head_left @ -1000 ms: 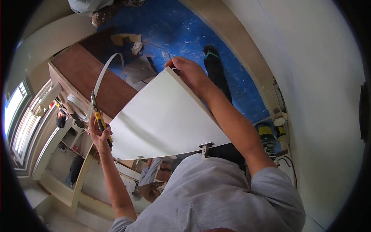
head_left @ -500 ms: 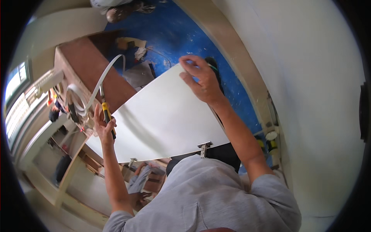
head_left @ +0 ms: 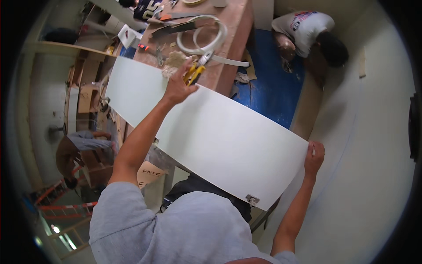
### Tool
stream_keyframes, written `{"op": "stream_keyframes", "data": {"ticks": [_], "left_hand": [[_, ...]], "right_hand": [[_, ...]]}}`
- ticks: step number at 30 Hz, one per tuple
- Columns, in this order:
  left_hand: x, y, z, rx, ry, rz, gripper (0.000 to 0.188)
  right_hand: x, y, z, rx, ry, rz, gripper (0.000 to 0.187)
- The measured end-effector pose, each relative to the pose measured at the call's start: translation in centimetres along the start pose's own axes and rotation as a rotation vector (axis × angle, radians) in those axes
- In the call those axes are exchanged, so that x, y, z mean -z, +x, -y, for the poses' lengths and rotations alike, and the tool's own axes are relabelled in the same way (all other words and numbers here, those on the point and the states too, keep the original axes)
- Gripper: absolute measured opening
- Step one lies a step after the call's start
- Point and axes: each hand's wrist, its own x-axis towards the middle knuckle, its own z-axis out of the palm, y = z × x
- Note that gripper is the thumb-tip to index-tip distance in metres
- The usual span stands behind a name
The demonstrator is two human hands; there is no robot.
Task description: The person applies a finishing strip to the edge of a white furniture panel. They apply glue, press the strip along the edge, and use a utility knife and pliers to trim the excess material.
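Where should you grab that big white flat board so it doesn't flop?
Probably by its long edges, one hand on each side. The big white flat board is wide and thin, and that is how the left hand and right hand grip it.

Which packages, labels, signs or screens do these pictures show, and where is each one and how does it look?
Cardboard piece: below the white panel, beside the left forearm; tan, with dark hand-drawn letters.
Small box: upper left, at the workbench edge; white, tilted.
No screens are visible.
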Motion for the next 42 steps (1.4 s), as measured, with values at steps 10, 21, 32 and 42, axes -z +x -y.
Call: {"op": "stream_keyframes", "data": {"ticks": [10, 21, 32, 42], "left_hand": [[4.9, 14.3, 18.2, 0.479, -0.057, -0.671, 0.076], [2.8, 14.1, 13.3, 0.323, -0.057, -0.589, 0.062], [16.3, -17.2, 18.1, 0.151, -0.079, -0.625, 0.025], [1.7, -45.4, 14.5, 0.712, -0.372, -0.338, 0.019]], "right_hand": [[-0.8, 1.7, 3.2, -0.140, -0.257, 0.206, 0.018], [-9.7, 1.8, 17.5, 0.017, -0.406, 0.388, 0.049], [-6.7, 2.9, 11.3, 0.030, -0.157, 0.462, 0.040], [5.8, -1.6, -8.6, -0.002, -0.503, 0.174, 0.041]]}}
